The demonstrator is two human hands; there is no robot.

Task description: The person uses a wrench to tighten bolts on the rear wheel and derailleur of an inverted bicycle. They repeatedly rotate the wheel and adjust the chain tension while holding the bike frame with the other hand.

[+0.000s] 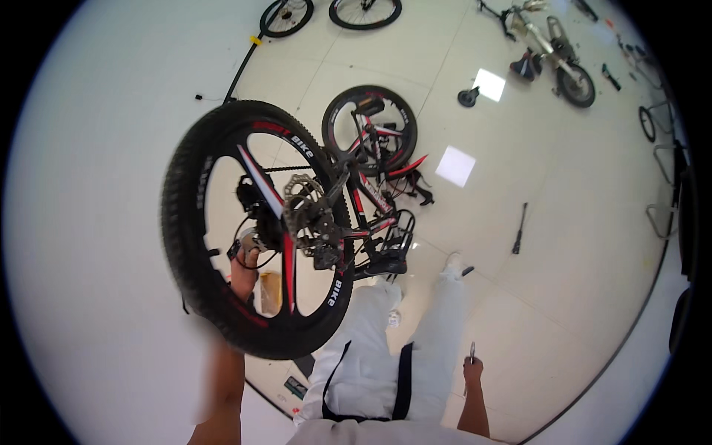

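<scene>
A bicycle stands before me, its rear wheel (291, 278) raised close to the view, with a black tyre, red-and-white spokes and a brake disc (302, 204). Seen through the spokes, my left hand (245, 271) is on the wheel's far side beside the rear derailleur (256, 196). Its fingers are bent and partly hidden, so what they grip does not show clearly. Lower right, my right hand (473, 366) is closed around a silver wrench (472, 348), apart from the bicycle. The front wheel (406, 137) lies farther off, beyond the red-and-black frame (363, 204).
A black rod-shaped tool (521, 228) lies on the tiled floor (564, 282) to the right. Farther off are a small black round part (469, 97), a partly dismantled bike (552, 52) and two more wheels (365, 24). A white wall (96, 222) runs along the left.
</scene>
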